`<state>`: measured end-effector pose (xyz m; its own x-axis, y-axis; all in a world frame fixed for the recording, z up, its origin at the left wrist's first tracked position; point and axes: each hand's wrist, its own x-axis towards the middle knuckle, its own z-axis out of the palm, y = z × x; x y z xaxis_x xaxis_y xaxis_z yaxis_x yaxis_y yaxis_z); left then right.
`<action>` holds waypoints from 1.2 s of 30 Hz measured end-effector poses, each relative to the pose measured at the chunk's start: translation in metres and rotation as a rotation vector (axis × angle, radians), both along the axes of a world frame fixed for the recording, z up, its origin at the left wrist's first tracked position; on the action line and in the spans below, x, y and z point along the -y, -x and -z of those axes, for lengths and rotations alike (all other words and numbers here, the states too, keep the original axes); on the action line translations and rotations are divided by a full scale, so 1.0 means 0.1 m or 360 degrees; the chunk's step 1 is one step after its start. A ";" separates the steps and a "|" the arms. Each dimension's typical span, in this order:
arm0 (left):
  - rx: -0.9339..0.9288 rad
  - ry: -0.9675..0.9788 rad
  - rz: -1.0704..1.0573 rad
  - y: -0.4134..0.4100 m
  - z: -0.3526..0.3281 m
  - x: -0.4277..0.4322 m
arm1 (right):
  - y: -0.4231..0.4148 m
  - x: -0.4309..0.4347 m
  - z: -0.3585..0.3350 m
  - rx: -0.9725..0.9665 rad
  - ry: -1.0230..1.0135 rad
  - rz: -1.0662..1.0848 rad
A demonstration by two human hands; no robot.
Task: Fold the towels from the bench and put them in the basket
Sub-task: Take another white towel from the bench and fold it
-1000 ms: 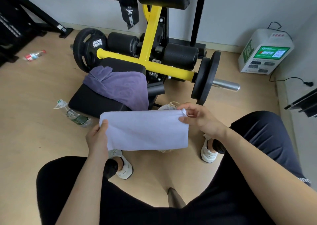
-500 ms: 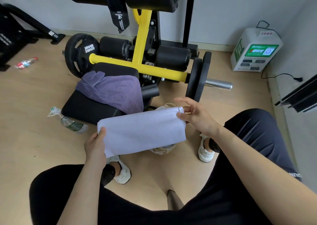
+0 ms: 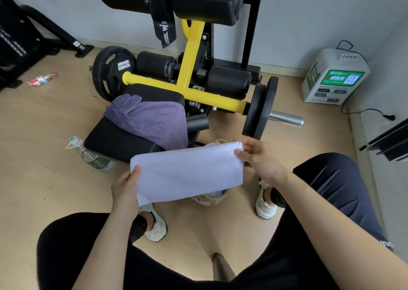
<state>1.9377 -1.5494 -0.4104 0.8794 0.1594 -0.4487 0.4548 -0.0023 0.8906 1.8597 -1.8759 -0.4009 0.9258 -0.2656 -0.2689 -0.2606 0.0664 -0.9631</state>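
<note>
White towel, folded into a strip, hangs over the basket, pinched at its ends by your left hand and right hand, so bring those ends together squarely, edges matched, before lowering it in, while the purple towel lies on the bench.

Even, soft indoor light fills the room, shadows faint; wide-angle lens bends the edges, and detail is slightly soft throughout.

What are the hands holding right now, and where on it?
The white towel: left hand grips its left end, right hand pinches its upper right corner.
</note>
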 end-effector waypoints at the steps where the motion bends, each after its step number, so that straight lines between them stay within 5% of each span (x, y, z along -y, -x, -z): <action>1: 0.0050 -0.0040 0.0047 0.00 0.00 0.00 | -0.01 0.02 0.02 -0.0042 0.0055 0.0035; 7: 0.0455 -0.0377 0.0397 0.00 0.04 0.03 | 0.00 0.02 0.04 -0.0103 0.0629 0.0141; 11: 0.0510 -0.0410 0.0408 0.01 0.08 0.08 | 0.01 -0.02 0.03 -0.0143 0.0706 0.0166; 31: 0.0580 -0.0293 0.0844 0.53 0.08 0.81 | 0.09 -0.76 0.03 -0.0018 0.0027 -0.0121; 36: 0.0572 -0.0149 0.0862 0.57 0.04 0.81 | 0.13 -0.80 -0.01 -0.0047 -0.0367 -0.0234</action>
